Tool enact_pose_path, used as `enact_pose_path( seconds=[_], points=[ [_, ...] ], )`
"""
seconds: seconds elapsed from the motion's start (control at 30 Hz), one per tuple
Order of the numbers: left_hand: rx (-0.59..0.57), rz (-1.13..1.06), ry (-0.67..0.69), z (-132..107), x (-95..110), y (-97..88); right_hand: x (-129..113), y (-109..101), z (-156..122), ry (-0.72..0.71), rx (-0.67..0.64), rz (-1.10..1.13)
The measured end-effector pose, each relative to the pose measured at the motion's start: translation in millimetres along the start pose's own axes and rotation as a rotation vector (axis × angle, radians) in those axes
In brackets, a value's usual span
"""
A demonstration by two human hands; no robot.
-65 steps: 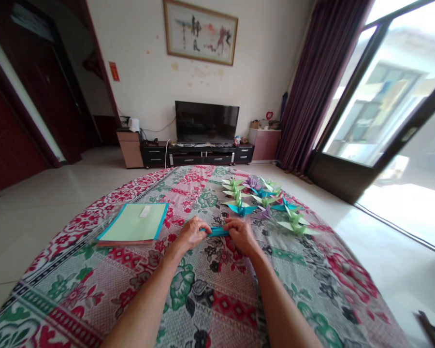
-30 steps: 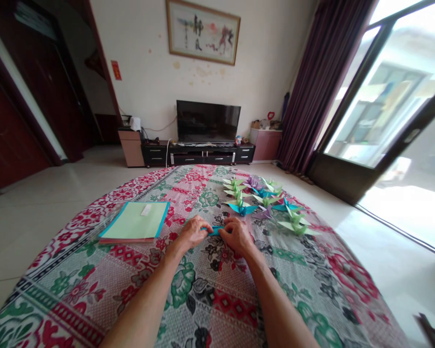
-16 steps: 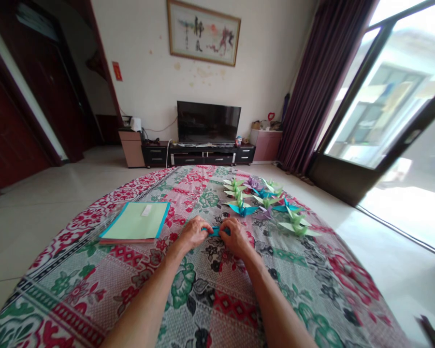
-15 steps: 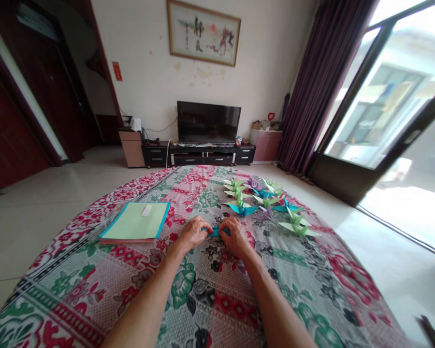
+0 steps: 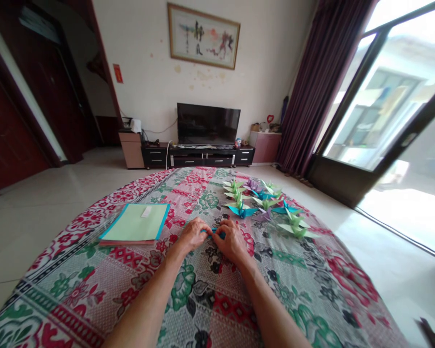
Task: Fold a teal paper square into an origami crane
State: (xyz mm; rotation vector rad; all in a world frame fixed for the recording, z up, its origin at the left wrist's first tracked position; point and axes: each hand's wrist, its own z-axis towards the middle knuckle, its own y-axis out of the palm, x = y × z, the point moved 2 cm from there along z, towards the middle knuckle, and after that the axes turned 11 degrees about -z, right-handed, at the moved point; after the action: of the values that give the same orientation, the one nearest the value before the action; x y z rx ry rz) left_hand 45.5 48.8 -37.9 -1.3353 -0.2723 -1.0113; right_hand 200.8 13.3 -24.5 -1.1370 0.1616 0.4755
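Note:
A small piece of folded blue paper point(image 5: 214, 230) is pinched between my two hands just above the patterned tablecloth point(image 5: 203, 319). My left hand point(image 5: 195, 234) grips its left end with closed fingers. On its right part, the fingers of my right hand point(image 5: 230, 239) are closed too and cover most of it. Beyond my right hand, several folded paper cranes in green, blue and purple stand in a group, with a blue crane point(image 5: 242, 211) nearest. To the left of my hands lies a stack of square paper point(image 5: 136, 224), light green on top with blue edges showing.
A small white slip point(image 5: 147, 211) rests on the paper stack. The round table's far edge faces a television point(image 5: 208, 124) on a low black cabinet point(image 5: 192, 159). A glass door point(image 5: 377, 111) stands at the right.
My right hand has slid left along the blue paper, closer to my left hand, so less of the paper shows. My left hand has stayed almost in place.

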Motion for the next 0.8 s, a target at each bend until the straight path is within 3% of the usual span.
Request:
enact_pose_path(
  seconds=[0.33, 0.6, 0.8],
  points=[
    [0.005, -0.033, -0.024, -1.9, 3.9, -2.2, 12.6, 2.2, 10.7, 0.119, -0.105, 0.128],
    [-0.003, -0.047, -0.021, -2.8, 1.9, -2.1, 15.3, 3.4, 7.8, 0.001, -0.135, 0.106],
    [-0.028, -0.126, -0.006, -5.1, 2.3, -12.5, 8.8, 0.4, 4.5, -0.045, -0.170, 0.025]
  ],
)
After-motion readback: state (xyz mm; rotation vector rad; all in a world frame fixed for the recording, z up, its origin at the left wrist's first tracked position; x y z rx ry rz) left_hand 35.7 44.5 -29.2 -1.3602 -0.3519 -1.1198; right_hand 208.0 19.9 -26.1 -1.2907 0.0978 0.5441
